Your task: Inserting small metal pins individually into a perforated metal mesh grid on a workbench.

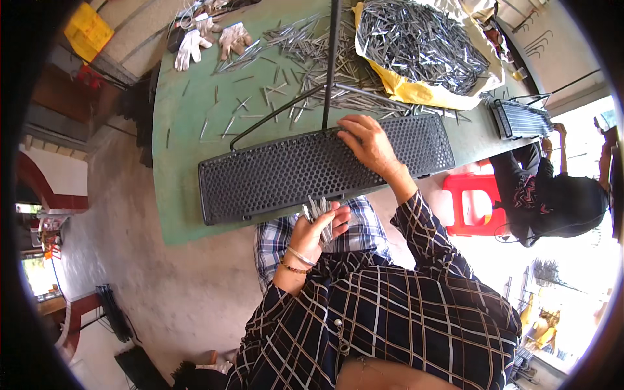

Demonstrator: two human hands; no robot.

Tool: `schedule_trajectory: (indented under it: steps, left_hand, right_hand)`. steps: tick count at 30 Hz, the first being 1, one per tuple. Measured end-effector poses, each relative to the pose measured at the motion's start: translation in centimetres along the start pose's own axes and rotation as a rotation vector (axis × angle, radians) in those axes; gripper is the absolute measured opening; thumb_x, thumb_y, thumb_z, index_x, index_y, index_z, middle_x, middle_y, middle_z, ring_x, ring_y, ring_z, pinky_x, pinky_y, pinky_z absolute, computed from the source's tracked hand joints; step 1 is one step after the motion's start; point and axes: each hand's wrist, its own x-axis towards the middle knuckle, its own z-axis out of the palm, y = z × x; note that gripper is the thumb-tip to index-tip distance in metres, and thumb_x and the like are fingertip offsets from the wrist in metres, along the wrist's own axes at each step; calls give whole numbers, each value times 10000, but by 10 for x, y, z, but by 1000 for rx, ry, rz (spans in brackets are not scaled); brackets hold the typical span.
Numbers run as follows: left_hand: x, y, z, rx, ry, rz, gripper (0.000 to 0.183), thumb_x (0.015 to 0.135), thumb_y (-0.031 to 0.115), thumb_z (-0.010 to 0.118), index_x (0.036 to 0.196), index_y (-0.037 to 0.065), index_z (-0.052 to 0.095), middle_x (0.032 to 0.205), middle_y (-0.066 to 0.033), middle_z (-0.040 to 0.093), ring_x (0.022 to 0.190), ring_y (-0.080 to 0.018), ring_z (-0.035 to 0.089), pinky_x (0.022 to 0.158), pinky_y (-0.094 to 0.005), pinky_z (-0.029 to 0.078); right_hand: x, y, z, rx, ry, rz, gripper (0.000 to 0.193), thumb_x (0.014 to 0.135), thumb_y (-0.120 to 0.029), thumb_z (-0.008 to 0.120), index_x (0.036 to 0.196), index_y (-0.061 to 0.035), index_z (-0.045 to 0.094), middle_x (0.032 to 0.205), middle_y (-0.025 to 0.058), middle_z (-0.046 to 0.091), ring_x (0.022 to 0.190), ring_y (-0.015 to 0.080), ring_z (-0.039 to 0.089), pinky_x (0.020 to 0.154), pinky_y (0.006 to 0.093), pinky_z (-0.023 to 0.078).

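Across the table's near edge lies a long black rack [273, 179] with a panel full of round holes and thin metal bars rising behind it. Just below its front edge, my left hand [308, 235] is closed around a bundle of short, thin grey metal strips [318, 211], which fan out past the thumb. My right hand [372, 146] lies over the rack's upper right part, its fingers bent and the thumb drawn toward them at the holes. Whatever those fingertips pinch, if anything, is too small to make out.
More strips [305, 49] lie scattered over the green table [179, 214]. A yellow-and-white sack [416, 94] heaped with strips is at the back right. Gloves [190, 49] lie back left. Right, beyond a red stool [465, 201], another person [559, 201] works at a similar rack [523, 120].
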Motion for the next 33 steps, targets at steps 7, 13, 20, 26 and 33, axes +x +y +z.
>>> schedule_trajectory:
  steps: [7,13,20,26,33]
  left_hand:
    - [-3,8,6,-23,-30,48,249,893,72,512,1125,-18,515,1109,-179,584,977,-231,609,803,-314,533]
    - [-7,9,18,33,-65,116,263,898,63,498,1141,-37,487,1053,-146,596,952,-240,621,806,-334,542]
    - [-4,5,12,-7,0,73,267,891,94,528,1139,-4,509,1069,-147,588,991,-250,598,818,-366,530]
    - [-2,8,15,-24,14,36,299,901,170,525,1137,-13,515,1104,-163,583,984,-232,601,798,-350,529]
    - [1,3,9,8,24,40,288,904,154,509,1135,-17,519,1102,-184,589,974,-231,606,792,-341,528]
  right_hand:
    - [-26,-55,-16,502,-376,201,208,812,-176,662,862,25,649,836,127,635,781,216,609,663,306,480]
    - [-41,-70,-15,675,-482,368,192,794,-168,673,840,18,658,780,101,630,694,170,609,604,291,487]
    - [-46,-65,-11,759,-478,634,198,815,-168,669,822,31,664,778,63,648,704,96,584,602,237,464]
    - [-42,-63,-16,768,-399,718,193,840,-170,643,855,21,666,751,47,659,656,76,573,578,220,473]
    - [-6,-23,-34,433,50,477,195,873,-167,600,948,8,647,822,48,664,745,95,593,697,231,480]
